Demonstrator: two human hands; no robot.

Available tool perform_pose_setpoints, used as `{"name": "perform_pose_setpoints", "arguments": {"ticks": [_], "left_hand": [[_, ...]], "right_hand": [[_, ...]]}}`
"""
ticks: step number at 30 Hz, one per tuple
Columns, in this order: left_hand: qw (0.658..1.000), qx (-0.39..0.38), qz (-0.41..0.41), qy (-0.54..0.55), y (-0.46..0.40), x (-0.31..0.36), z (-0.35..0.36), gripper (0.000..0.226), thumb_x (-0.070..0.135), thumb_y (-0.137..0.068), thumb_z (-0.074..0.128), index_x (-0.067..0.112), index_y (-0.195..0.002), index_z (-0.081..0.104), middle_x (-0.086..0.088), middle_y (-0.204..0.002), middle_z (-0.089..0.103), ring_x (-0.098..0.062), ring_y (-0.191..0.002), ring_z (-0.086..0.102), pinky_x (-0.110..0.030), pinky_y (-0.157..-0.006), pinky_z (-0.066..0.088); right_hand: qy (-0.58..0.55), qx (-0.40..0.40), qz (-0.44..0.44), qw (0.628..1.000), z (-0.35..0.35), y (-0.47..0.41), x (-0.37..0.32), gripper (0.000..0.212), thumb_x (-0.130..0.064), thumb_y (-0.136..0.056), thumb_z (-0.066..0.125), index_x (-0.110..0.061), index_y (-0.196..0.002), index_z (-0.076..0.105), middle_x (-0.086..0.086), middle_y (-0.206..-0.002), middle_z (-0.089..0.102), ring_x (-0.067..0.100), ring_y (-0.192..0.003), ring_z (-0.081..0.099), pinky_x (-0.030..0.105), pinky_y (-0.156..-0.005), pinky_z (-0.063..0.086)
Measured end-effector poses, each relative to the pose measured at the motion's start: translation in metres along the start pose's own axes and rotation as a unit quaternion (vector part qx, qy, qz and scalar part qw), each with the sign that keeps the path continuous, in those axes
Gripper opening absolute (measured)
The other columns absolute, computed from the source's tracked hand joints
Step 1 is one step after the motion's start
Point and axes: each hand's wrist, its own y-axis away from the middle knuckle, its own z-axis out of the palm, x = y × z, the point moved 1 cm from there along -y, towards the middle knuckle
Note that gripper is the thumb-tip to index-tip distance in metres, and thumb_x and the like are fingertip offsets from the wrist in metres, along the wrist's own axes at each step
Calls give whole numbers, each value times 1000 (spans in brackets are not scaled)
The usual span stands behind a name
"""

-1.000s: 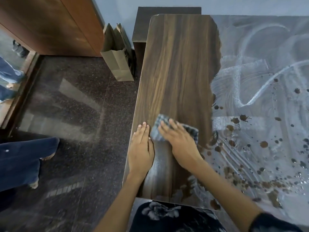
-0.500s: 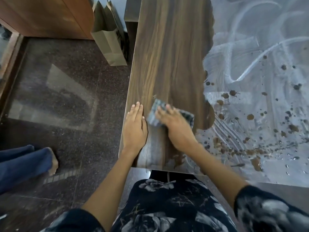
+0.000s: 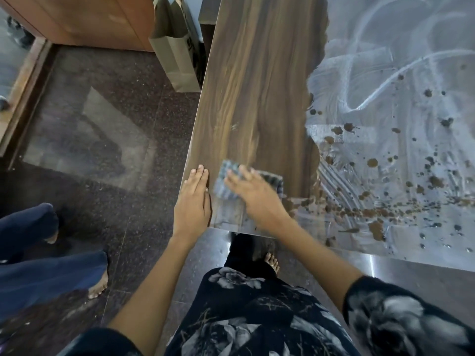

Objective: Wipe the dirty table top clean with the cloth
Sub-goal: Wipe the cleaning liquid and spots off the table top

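A: Entry. The cloth (image 3: 226, 185), grey-blue and folded, lies flat on the surface (image 3: 257, 86) under the right hand (image 3: 253, 194), close to the near edge. The fingers are spread and fairly straight, pressing down on it rather than gripping.

B: And the left hand (image 3: 192, 204)?

A: Flat, fingers together and straight, palm down at the surface's left edge, just beside the cloth. It holds nothing and appears to be bracing.

B: Where does the dirt lie relative to the hands?

A: Brown splatter (image 3: 372, 213) begins just right of the right hand and runs well away to the right, over a pale smeared film (image 3: 385, 73). Ahead of both hands the wood grain shows dark and looks clean.

B: Judgement on the step?

A: Roughly a third looks done. The right hand should keep the palm flat with even pressure and carry the cloth rightward into the splatter in overlapping passes. It should draw the dirt toward one spot rather than smearing it back over the clean strip.

B: Risks?

A: A loaded cloth face will likely streak, so refolding to a fresh side seems wise. Residue near the front edge could be pushed onto the floor (image 3: 115, 124).
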Motion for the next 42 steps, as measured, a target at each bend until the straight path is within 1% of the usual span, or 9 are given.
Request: {"name": "perform_pose_setpoints", "arguments": {"ticks": [3, 7, 11, 18, 27, 31, 36, 39, 42], "left_hand": [[1000, 3, 1, 6, 12, -5, -4, 43, 12, -99, 33, 7, -141, 34, -3, -151, 29, -12, -140, 18, -32, -116, 18], [999, 17, -27, 38, 27, -4, -5, 41, 14, -99, 34, 8, -140, 36, -1, -150, 29, -9, -139, 18, -32, -116, 18], [993, 32, -48, 99, 30, -5, -11, 38, 14, -98, 40, 8, -135, 44, -2, -146, 36, -10, -137, 26, -25, -114, 20], [991, 32, -58, 114, 28, -8, -12, 36, 9, -95, 48, 4, -130, 49, -10, -143, 42, -20, -136, 34, -25, -112, 23], [992, 3, -61, 113, 30, -3, -15, 40, 6, -96, 42, 3, -136, 42, -10, -148, 34, -22, -140, 24, -26, -114, 18], [992, -19, -42, 113, 33, -5, -16, 41, 7, -97, 39, 4, -139, 38, -9, -150, 29, -21, -142, 19, -33, -116, 17], [993, -23, -37, 110, 37, -7, -15, 42, 10, -99, 36, 6, -141, 35, -5, -152, 26, -18, -143, 15, -25, -115, 12], [993, -26, -41, 110, 33, -5, -15, 43, 9, -99, 34, 6, -141, 33, -5, -153, 23, -18, -143, 12, -25, -114, 10], [996, -27, -43, 78, 31, -1, -11, 43, 5, -98, 31, 3, -141, 31, -9, -153, 22, -24, -143, 12, -33, -117, 9]], "right_hand": [[3, -26, -61, 998, 6, 56, 9, 77, 13, -81, 44, -21, -147, 20, -6, -154, 14, 16, -144, 0, 25, -114, -11], [-23, 30, 70, 997, -14, 69, 41, 73, 17, -79, 42, -18, -142, 33, -4, -149, 27, 15, -141, 9, 35, -119, 5], [-11, 72, 127, 989, -12, 17, 16, 78, 21, -77, 34, -18, -145, 29, 0, -154, 22, 23, -145, 9, 29, -115, -2], [15, -25, -75, 997, 22, 72, -19, 71, 11, -86, 34, -20, -147, 19, -5, -156, 13, 18, -145, 0, 23, -111, -14], [12, 61, 117, 991, 3, 65, -7, 76, 17, -82, 36, -19, -147, 22, -2, -155, 17, 23, -145, 5, 26, -112, -9], [8, 9, 16, 1000, 19, 51, -41, 73, 14, -85, 35, -17, -148, 17, 0, -156, 12, 24, -145, 1, 26, -111, -13], [5, -60, -61, 996, 19, 101, -9, 84, 19, -74, 38, -20, -147, 22, -7, -154, 16, 13, -144, -3, 24, -114, -12], [-42, 4, 39, 998, 6, 128, 24, 83, 23, -73, 37, -21, -143, 30, -11, -149, 22, 9, -141, 3, 34, -120, 5], [-58, 86, 179, 978, 0, 115, 32, 65, 15, -85, 36, -15, -142, 34, -3, -151, 27, 19, -144, 11, 27, -117, 5]]}}
